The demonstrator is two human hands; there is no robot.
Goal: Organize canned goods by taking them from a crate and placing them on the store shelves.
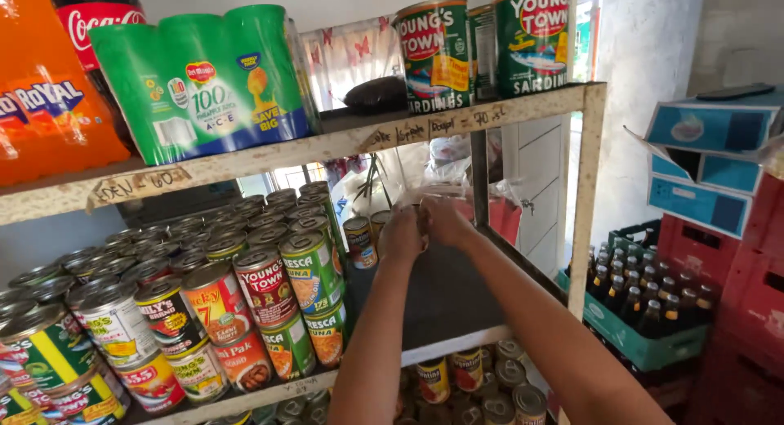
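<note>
Both my arms reach onto the middle shelf (445, 343) of a wooden rack. My left hand (401, 235) and my right hand (446, 221) meet near the back of the shelf, fingers closed around something small between them that I cannot make out. Two small tins (360, 240) stand just left of my left hand. A big stack of food cans (269, 286) with red, green and yellow labels fills the left part of the same shelf.
The top shelf (457, 124) carries a green multipack of cans (204, 78), orange and dark soda bottles (45, 82) and tall green fish tins (531, 37). More cans (482, 384) lie on the shelf below. Right: a green crate of bottles (645, 311), red crates (743, 294), blue cartons (706, 160).
</note>
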